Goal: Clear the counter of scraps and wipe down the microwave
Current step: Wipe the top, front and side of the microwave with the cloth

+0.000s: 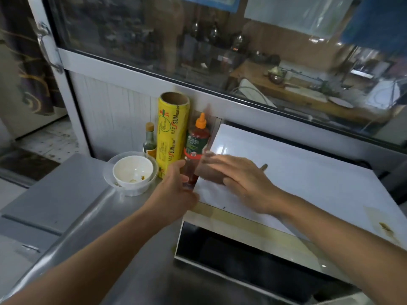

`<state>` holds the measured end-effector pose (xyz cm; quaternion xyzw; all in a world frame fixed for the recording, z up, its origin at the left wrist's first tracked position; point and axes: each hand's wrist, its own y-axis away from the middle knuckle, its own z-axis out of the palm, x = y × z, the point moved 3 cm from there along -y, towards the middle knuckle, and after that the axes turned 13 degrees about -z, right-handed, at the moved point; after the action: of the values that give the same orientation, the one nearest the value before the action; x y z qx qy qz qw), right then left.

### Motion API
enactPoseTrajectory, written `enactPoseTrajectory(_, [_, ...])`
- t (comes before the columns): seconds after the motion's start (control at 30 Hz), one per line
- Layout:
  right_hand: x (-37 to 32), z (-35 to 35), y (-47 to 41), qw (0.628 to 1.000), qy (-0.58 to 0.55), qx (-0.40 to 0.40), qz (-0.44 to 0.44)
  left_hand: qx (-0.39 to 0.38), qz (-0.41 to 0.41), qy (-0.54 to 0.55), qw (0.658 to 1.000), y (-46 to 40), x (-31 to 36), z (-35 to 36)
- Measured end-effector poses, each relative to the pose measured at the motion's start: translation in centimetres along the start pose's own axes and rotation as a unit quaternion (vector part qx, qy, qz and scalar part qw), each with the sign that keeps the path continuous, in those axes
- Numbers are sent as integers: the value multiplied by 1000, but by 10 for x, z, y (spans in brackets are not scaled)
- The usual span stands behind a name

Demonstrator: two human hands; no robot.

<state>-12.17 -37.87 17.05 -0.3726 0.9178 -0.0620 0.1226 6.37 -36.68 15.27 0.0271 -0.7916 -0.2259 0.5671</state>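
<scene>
Left of both hands, a white bowl [132,170] with scraps in it sat inside a clear plastic container [130,190] on the steel counter [72,216]. Behind it stood a small bottle [149,139] and a yellow roll of wrap [172,133]. The left hand [176,190] reached beside the red sauce bottle [196,142]; blur hid whether it gripped. The right hand [240,181] lay flat, fingers spread, on the white top of the microwave [308,172]. To its right was a brown stain [385,226].
</scene>
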Motion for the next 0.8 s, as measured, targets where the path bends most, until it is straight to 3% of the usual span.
enactPoseTrajectory(0.13, [-11,-6,50,999,3,-42,-27,2,4,-34,999,-3,1,3])
enactPoseTrajectory(0.3, [82,-20,28,993,63,-15,95,16,-4,-55,998,-5,1,7])
enactPoseTrajectory(0.43, [111,-22,13,982,83,10,167,89,9,-160,983,2,12,10])
enactPoseTrajectory(0.57, [53,-15,46,997,19,4,75,184,60,-264,945,14,28,20])
enactPoseTrajectory(0.7, [-5,-22,120,999,-9,3,-39,176,119,-307,928,18,43,61])
enactPoseTrajectory(0.8, [29,-34,134,1000,-20,-14,-13,183,158,-359,902,15,49,91])
